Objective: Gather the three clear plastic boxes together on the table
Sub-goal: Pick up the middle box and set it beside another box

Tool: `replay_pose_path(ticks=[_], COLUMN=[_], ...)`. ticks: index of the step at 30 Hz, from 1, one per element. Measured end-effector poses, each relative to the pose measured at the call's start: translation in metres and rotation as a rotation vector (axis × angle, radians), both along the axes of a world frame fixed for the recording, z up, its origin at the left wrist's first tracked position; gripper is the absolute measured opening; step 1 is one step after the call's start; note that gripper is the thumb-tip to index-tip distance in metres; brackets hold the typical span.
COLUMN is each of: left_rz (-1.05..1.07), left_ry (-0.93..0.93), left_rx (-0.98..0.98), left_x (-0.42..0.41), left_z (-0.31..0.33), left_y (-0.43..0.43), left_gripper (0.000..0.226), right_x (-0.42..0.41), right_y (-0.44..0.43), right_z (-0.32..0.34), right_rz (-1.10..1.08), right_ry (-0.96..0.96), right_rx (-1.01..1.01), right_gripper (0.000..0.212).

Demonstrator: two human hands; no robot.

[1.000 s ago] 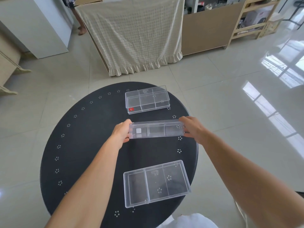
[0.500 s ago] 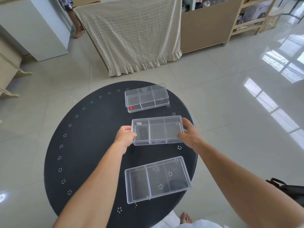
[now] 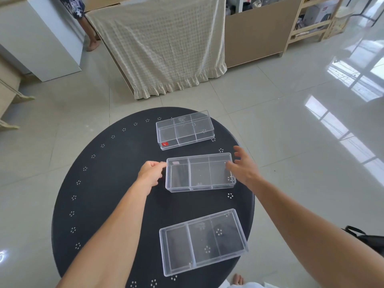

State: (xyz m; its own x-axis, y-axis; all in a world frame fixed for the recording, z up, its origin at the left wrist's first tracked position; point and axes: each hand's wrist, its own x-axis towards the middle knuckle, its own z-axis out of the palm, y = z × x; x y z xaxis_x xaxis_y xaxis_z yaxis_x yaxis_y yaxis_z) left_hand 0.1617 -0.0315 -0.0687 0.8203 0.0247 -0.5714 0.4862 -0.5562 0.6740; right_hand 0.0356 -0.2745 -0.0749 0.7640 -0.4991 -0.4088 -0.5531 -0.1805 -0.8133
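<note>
You are in a room that looks like part home, part storeroom. You stand at a round black table with small white flower marks on a shiny pale tiled floor. A cream checked cloth with a frilly hem hangs over furniture. Light wooden shelves hold boxes and other things. A white cabinet stands on the left.
</note>
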Motion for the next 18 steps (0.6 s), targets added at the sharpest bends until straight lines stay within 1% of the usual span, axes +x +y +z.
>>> replay_pose_path(ticks=[1,4,7,8,12,15,18], left_rz=[0.005,0.005,0.005,0.001,0.01,0.001,-0.009], left_ry=[-0.004,-0.018,-0.022,-0.021,0.004,0.062,0.113], left_rx=[0.013,0.038,0.056,0.055,0.05,0.052,0.084], left_x=[0.007,0.031,0.058,0.068,0.108,0.134,0.157], left_z=[0.002,0.007,0.011,0.011,0.013,0.014,0.006], left_y=[0.001,-0.001,-0.006,-0.009,-0.023,-0.033,-0.041], left_gripper=[0.027,0.021,0.026,0.029,0.057,0.063,0.064], right_x=[0.007,0.036,0.07,0.083,0.134,0.167,0.193], right_y=[-0.004,-0.015,-0.025,-0.027,-0.037,-0.04,-0.041], right_z=[0.004,0.011,0.018,0.019,0.019,0.016,0.011], right_rz=[-0.002,0.007,0.038,0.052,0.076,0.079,0.077], right_ry=[0.006,0.026,0.067,0.079,0.125,0.175,0.238], right_rx=[-0.024,-0.072,-0.107,-0.11,-0.068,-0.052,-0.014], right_gripper=[0.063,0.062,0.06,0.06,0.06,0.062,0.059])
